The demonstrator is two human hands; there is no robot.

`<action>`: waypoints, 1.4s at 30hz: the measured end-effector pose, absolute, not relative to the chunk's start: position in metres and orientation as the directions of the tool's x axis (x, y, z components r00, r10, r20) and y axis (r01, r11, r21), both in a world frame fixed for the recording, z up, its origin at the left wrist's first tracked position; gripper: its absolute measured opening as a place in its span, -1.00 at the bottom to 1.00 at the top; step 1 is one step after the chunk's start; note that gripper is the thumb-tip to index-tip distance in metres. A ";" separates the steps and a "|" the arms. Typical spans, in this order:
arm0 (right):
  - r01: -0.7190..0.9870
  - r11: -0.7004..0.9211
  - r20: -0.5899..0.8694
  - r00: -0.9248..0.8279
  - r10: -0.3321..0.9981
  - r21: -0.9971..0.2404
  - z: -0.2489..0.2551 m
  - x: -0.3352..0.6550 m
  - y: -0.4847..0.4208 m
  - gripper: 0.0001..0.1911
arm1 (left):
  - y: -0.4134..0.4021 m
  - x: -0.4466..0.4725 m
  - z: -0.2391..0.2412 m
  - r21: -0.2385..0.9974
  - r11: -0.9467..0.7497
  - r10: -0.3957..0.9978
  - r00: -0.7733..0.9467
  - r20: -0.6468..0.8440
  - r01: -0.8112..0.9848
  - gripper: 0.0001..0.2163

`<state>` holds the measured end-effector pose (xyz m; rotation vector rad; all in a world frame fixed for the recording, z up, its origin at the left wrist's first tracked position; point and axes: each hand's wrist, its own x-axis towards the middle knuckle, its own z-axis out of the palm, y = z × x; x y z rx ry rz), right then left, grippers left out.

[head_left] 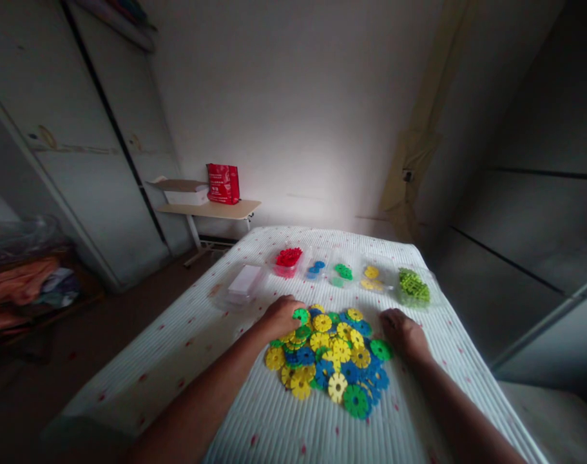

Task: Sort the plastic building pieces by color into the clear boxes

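Bare forearms (211, 396), extended over ribbed white cover (283, 435). Left hand (283, 317): fingers bent, pinches green notched disc (301, 316). Right hand (405, 331): fingers curled, any hold indiscernible. Notched-disc heap (340, 351), yellow, blue, green: lies between hands.

Light is dim overall, with the wall (317, 129) brightest just beyond the ribbed sheet (274, 425). Left of the sheet, the wardrobe (90, 193) leans with wide-angle distortion; right of it, shadow swallows detail. Beyond its far left corner, lettering on the red bag (223, 184) blurs.
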<state>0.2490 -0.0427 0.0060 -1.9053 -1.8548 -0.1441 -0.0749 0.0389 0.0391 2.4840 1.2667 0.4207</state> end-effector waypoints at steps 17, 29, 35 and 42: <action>0.963 0.044 0.411 0.071 0.909 -0.265 0.005 0.250 -0.043 -0.72 | 0.038 -0.077 0.038 0.472 -0.480 0.864 0.490 0.112 0.739 -0.61; 0.962 0.054 0.418 0.065 0.906 -0.267 0.004 0.251 -0.042 -0.72 | 0.037 -0.078 0.041 0.562 -0.414 0.894 0.436 0.104 0.716 -0.77; 0.964 0.050 0.391 0.059 0.918 -0.262 0.006 0.250 -0.043 -0.72 | 0.031 -0.088 0.058 0.665 -0.415 0.860 0.506 0.065 0.621 -0.80; 0.968 0.023 0.377 0.075 0.923 -0.250 0.005 0.249 -0.044 -0.71 | 0.027 -0.094 0.062 0.708 -0.327 0.768 0.613 -0.188 0.626 -0.57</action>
